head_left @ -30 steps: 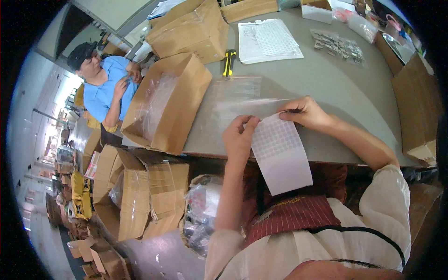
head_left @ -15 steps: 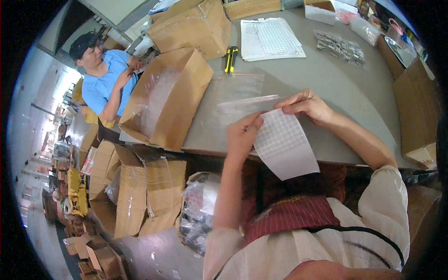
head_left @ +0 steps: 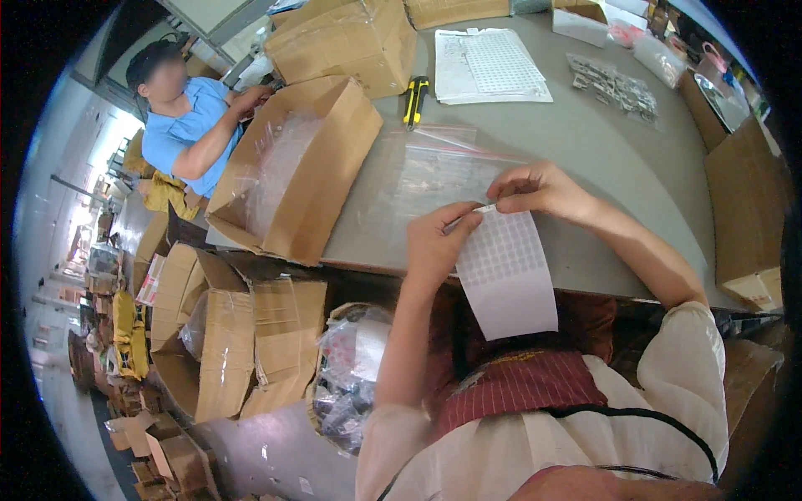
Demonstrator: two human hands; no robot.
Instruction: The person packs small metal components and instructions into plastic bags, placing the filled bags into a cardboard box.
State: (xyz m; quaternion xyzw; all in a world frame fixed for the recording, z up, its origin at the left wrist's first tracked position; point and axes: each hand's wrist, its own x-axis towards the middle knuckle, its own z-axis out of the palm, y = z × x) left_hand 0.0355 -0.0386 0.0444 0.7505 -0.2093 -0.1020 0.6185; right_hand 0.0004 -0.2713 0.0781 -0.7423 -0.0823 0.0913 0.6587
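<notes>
A white sheet of small round stickers [head_left: 508, 271] hangs down over the table's front edge, its lower part plain. My left hand [head_left: 439, 238] grips its upper left corner between thumb and fingers. At the top edge, the thumb and forefinger of my right hand [head_left: 535, 190] pinch together; whether a single sticker is lifted there is too small to tell. Just beyond my hands lie clear zip bags [head_left: 430, 171] with a reddish seal line, flat on the grey table [head_left: 601, 150].
An open carton of clear bags [head_left: 342, 159] stands at left, beside a yellow-black utility knife [head_left: 415, 102]. Farther back are printed sheets [head_left: 493, 67] and bagged metal parts [head_left: 614, 88]. A co-worker in blue [head_left: 188, 125] is beyond the carton. More cartons [head_left: 288, 342] stand below left.
The sheet has swung to hang straighter, and my right hand has come closer to my left at its top edge. The bag beyond them now lies flatter. The co-worker's arms have shifted.
</notes>
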